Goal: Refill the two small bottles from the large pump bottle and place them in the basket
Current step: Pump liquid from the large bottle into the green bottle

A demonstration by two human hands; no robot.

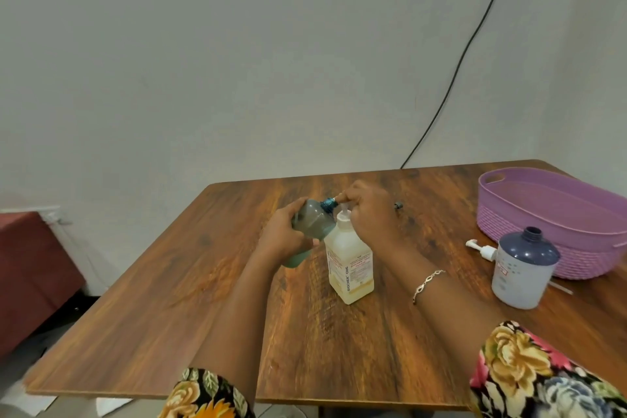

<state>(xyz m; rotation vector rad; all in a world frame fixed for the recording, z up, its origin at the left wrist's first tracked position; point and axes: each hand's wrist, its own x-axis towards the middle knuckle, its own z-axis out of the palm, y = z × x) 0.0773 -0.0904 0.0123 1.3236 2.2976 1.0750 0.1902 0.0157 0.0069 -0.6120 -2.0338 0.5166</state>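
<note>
Your left hand (285,236) grips the small bottle (310,218), tilted against the large pump bottle (351,265) mid-table, while your right hand (369,212) pinches its nozzle at the teal neck. Keep mouth and spout aligned and pump slowly. The basket (515,224) waits far right.

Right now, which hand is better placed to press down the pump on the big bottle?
Right. The right hand grips the pump head of the large pump bottle; the left hand holds the small green bottle tilted, its mouth at the nozzle.
</note>
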